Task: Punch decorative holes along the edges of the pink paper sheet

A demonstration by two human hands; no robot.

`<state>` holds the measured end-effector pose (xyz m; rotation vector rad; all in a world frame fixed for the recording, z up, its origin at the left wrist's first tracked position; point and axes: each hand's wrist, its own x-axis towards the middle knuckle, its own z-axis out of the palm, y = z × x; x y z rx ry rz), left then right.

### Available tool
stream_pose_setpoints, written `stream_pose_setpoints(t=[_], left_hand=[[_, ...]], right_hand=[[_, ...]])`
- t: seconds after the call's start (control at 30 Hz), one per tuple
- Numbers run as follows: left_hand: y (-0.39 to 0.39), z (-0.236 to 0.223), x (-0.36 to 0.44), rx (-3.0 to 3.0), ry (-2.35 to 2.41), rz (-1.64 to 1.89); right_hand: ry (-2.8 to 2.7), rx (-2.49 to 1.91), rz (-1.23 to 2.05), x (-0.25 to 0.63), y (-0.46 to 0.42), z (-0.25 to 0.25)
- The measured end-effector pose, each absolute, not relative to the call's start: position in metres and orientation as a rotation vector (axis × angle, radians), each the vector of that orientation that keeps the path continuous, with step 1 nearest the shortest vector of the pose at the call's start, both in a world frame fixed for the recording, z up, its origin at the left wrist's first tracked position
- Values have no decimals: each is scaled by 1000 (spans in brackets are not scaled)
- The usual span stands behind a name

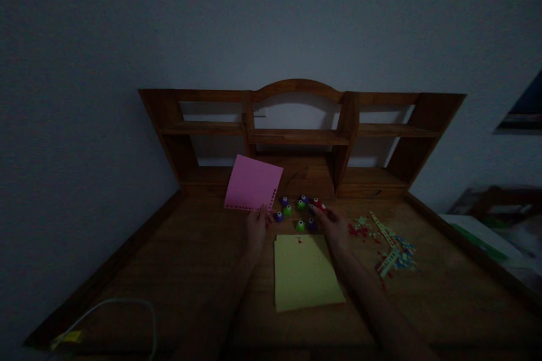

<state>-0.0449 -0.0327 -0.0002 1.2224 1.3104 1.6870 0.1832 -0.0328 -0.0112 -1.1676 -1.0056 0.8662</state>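
Both hands were over the middle of the wooden worktop [178, 254], one on each side of a loose cluster of small eyed figures [300, 227]. The figures were green, purple and red, each with a pale, round eye on top. The left hand [256, 231] was at the lower edge of a pink sheet [254, 181], close to its right corner, its fingertips narrowly gathered; whether they gripped anything could not be told. Small dark red spots ran along the sheet's lower edge and partway up its right side. The right hand [334, 228] was at the right side of the cluster, thumb and forefinger drawn close together beside the purple and red figures, and it was too dim to tell if one was pinched between them

A yellow paper pad [307, 276] lay between the forearms, just in front of the figures, with tiny red bits near its far edge. To the right of the right hand, red bits [359, 231], pale green bits [361, 221] and blue bits [405, 254] were scattered around two pale notched strips [382, 229]. A wooden shelf unit [298, 136] stood at the back against the wall, and a white cable [122, 300] curved across the near left corner
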Motion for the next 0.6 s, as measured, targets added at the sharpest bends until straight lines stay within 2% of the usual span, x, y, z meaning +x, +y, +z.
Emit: stream_pose_setpoints(t=[0.2,0.37,0.6], left_hand=[[-34,7,-55,1185,1425,1775],[-28,3,-61,1122,1432,1820],[-36,12,-60,1138,1475,1901]], right_hand=[[-1124,-1159,723,182,-18,-21],[-1372,-1179,691,181,-11,-11],[-1873,-1318,349,170,-1,15]])
